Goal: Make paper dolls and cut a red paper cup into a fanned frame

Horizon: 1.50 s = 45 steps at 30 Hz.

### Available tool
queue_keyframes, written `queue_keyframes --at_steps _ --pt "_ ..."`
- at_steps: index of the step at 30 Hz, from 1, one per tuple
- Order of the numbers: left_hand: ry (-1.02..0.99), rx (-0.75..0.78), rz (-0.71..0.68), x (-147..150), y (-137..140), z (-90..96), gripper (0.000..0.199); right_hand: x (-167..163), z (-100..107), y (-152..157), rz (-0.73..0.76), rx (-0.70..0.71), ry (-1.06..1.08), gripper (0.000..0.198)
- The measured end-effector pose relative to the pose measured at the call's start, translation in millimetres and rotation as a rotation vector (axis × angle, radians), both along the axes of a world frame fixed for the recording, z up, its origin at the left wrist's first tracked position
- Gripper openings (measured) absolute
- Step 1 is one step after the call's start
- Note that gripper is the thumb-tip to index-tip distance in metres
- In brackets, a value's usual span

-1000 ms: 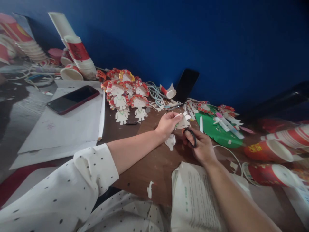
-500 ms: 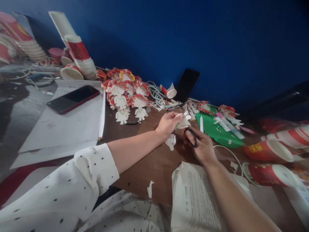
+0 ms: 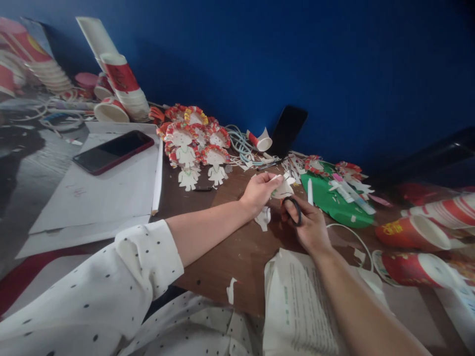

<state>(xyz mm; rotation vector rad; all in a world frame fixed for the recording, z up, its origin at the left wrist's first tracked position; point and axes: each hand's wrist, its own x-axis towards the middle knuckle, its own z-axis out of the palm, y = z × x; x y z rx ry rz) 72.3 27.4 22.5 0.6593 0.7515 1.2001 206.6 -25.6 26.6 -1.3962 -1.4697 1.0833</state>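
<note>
Between thumb and fingers, my left hand (image 3: 259, 192) pinches a small white paper piece (image 3: 283, 189) above the brown table. My right hand (image 3: 310, 223) grips a pair of scissors (image 3: 296, 211) by its black handles. The scissors are close against the lower edge of the paper; their blades are mostly hidden, so I cannot tell how far apart they are. Below my left hand lies a white paper cutout (image 3: 263, 218). Beyond it, to the left, are several paper dolls (image 3: 186, 155) with red curled paper hair.
A phone (image 3: 113, 152) rests on a white box lid (image 3: 122, 198) at left. Another dark phone (image 3: 288, 129) leans on the blue wall. Markers and scraps lie on a green sheet (image 3: 324, 200). Paper cups (image 3: 411, 231) lie at right; stacked cups (image 3: 128, 94) stand at left. A printed packet (image 3: 293, 301) is in front.
Both hands stay almost in the same place, with the paper and scissors still held. The paper's angle differs very slightly.
</note>
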Motion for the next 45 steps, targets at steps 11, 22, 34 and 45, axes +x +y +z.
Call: queue_keyframes --at_steps 11,22,34,45 --pt "-0.001 -0.018 -0.013 -0.1 -1.3 0.3 0.022 -0.9 -2.7 0.7 -0.020 -0.017 0.086 0.031" --pt "-0.004 -0.007 -0.002 -0.1 -1.7 1.2 0.020 0.3 -1.3 1.7 0.006 0.046 -0.006 0.030" --pt "-0.017 -0.028 0.003 0.0 -1.2 3.6 0.020 2.2 -4.5 2.2 0.012 0.049 -0.018 0.032" --pt "0.010 0.013 -0.004 -1.0 1.4 -0.6 0.022 2.0 1.3 -0.6 -0.012 0.067 -0.101 0.032"
